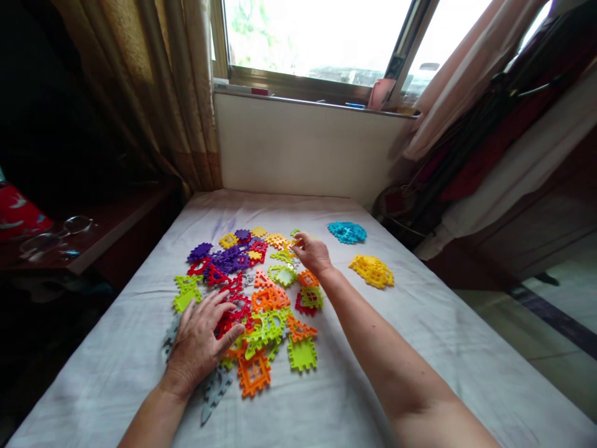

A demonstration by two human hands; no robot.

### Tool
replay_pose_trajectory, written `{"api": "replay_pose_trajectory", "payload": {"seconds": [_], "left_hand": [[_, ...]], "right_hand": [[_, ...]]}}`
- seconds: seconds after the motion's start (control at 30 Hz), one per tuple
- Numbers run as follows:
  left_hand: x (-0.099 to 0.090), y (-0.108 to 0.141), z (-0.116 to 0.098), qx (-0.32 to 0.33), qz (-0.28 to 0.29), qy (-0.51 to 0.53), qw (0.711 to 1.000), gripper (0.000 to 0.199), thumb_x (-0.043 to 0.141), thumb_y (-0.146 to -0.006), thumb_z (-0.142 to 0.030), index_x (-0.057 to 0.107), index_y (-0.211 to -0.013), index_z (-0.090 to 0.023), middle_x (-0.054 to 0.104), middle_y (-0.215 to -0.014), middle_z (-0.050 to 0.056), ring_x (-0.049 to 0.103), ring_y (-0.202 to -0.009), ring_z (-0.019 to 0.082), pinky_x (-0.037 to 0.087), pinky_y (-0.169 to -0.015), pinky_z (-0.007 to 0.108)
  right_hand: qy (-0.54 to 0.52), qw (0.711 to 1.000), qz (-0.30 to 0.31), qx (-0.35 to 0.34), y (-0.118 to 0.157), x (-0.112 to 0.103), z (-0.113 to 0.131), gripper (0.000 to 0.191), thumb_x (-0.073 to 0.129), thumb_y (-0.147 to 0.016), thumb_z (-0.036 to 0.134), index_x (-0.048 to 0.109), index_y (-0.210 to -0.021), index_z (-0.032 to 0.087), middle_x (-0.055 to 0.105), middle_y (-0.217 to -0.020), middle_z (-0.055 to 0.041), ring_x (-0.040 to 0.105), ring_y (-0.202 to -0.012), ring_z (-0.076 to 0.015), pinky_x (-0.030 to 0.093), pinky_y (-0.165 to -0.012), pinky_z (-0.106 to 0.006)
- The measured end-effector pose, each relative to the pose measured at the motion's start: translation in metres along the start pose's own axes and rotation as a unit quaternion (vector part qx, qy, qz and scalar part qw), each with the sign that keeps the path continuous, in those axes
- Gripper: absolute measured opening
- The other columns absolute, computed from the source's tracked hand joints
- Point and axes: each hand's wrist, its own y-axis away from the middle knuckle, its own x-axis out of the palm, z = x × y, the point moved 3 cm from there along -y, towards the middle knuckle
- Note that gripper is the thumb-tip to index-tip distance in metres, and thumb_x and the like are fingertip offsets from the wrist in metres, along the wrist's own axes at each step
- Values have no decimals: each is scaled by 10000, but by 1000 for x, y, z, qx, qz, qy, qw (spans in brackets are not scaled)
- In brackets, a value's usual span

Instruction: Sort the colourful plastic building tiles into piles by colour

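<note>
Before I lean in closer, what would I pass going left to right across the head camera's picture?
Red patterned item → left hand → flat yellow piece at the back of the multicoloured heap → right hand → yellow pile → hanging clothes.

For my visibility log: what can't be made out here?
Head view: whether the right hand grips anything; the fingertip area is too small to tell.
Head view: what lies beneath the left hand; the hand covers it.
Head view: piece count in the yellow pile; layers overlap.
Head view: full shape of the red patterned object; left edge cuts it.
</note>
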Motion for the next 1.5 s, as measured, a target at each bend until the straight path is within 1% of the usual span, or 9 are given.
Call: {"api": "replay_pose_trajectory", "payload": {"seconds": [0.2, 0.3, 0.4, 0.53, 0.67, 0.83, 1.07, 1.2, 1.5], "left_hand": [[3, 1, 4, -3, 4, -5, 1000, 516, 415, -888, -698, 680, -1073, -296, 632, -1361, 56, 526, -1310, 301, 296, -1145, 591], [4, 0, 6, -4, 3, -9, 1000, 532, 399, -890, -703, 684, -1082, -298, 641, -1350, 59, 530, -1307, 300, 308, -1140, 585], [5, 0, 8, 0, 1, -13, 1000, 538, 400, -886, -707, 686, -1086, -298, 642, -1348, 61, 535, -1301, 301, 311, -1139, 577], [6, 0, 10, 4, 7, -11, 1000, 537, 406, -882, -710, 686, -1078, -296, 646, -1340, 61, 544, -1290, 311, 309, -1135, 588], [4, 0, 8, 1, 4, -11, 1000, 536, 398, -884, -712, 685, -1066, -297, 648, -1335, 61, 539, -1295, 306, 302, -1144, 573], [3, -1, 5, -8, 7, -3, 1000, 531, 411, -882, -712, 692, -1052, -295, 661, -1314, 61, 547, -1284, 291, 296, -1150, 557], [1, -1, -2, -16, 2, 8, 1000, 478, 416, -904, -669, 689, -1036, -300, 661, -1314, 51, 541, -1290, 287, 296, -1149, 574], [-3, -2, -7, -23, 1, 15, 1000, 433, 436, -921, -624, 692, -1027, -291, 665, -1306, 53, 541, -1286, 272, 290, -1159, 552], [-4, -1, -11, -30, 3, 19, 999, 408, 441, -933, -596, 681, -1043, -285, 662, -1310, 55, 525, -1304, 276, 304, -1146, 571]], "right_hand": [[40, 976, -170, 127, 5, -77, -137, 278, 593, -807, 289, 742, -1031, 218, 767, -896, -54, 676, -785, -195, 457, -694, -269], [117, 960, -190, 169, 18, -100, -196, 257, 573, -802, 321, 769, -933, 218, 759, -820, -62, 635, -701, -195, 386, -598, -269], [164, 950, -166, 208, 33, -104, -229, 249, 574, -781, 309, 784, -879, 217, 760, -798, -70, 615, -666, -192, 335, -547, -270], [173, 950, -98, 240, 46, -96, -233, 284, 593, -775, 345, 792, -950, 243, 775, -879, -67, 654, -710, -204, 374, -552, -270], [159, 957, -84, 227, 49, -93, -217, 371, 573, -811, 448, 776, -1046, 246, 772, -970, -73, 694, -841, -233, 475, -646, -290], [143, 970, -121, 153, 36, -93, -168, 331, 535, -864, 324, 756, -1082, 209, 734, -1140, -86, 672, -1031, -249, 515, -863, -329], [101, 989, -3, -110, 17, -20, -10, 247, 524, -924, 275, 754, -1008, 242, 726, -1126, -75, 636, -1040, -223, 477, -919, -322], [113, 976, 95, -163, 17, 31, 58, 288, 510, -944, 345, 715, -1134, 274, 708, -1109, -69, 626, -1034, -212, 473, -877, -303], [146, 966, 134, -167, 11, 61, 85, 280, 536, -933, 372, 707, -1135, 279, 644, -1192, -82, 559, -1106, -239, 473, -837, -305]]}}
